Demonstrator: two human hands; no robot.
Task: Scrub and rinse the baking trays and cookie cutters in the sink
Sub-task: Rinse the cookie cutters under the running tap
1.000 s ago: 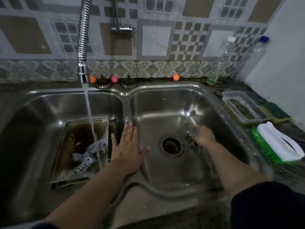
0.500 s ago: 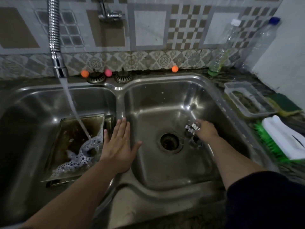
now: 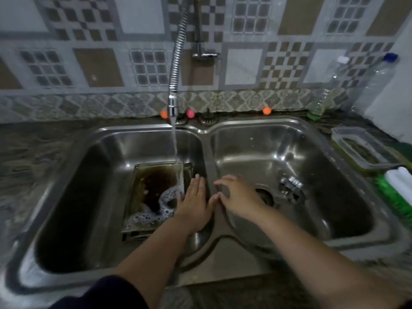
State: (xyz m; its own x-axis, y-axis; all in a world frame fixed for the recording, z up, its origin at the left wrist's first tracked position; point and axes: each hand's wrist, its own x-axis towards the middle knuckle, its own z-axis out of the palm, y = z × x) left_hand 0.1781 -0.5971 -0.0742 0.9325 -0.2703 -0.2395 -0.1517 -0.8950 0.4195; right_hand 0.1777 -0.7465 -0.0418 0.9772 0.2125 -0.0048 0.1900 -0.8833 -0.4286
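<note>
Both hands empty at the sink divider, tap running.

My left hand (image 3: 196, 204) lay flat, grip released, on the divider; my right hand (image 3: 239, 197), fingers loose, held nothing. The dark-stained rectangular metal baking tray (image 3: 153, 192) sat at nine o'clock, the shiny metal cookie cutters (image 3: 291, 186) at three. Water hitting the tray's edge could splash out.

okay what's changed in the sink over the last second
The right hand let go of the shiny metal cookie cutters beside the right basin's drain and moved left toward the divider, now empty. The left hand stayed flat on the divider; water keeps running onto the dark-stained rectangular baking tray.
</note>
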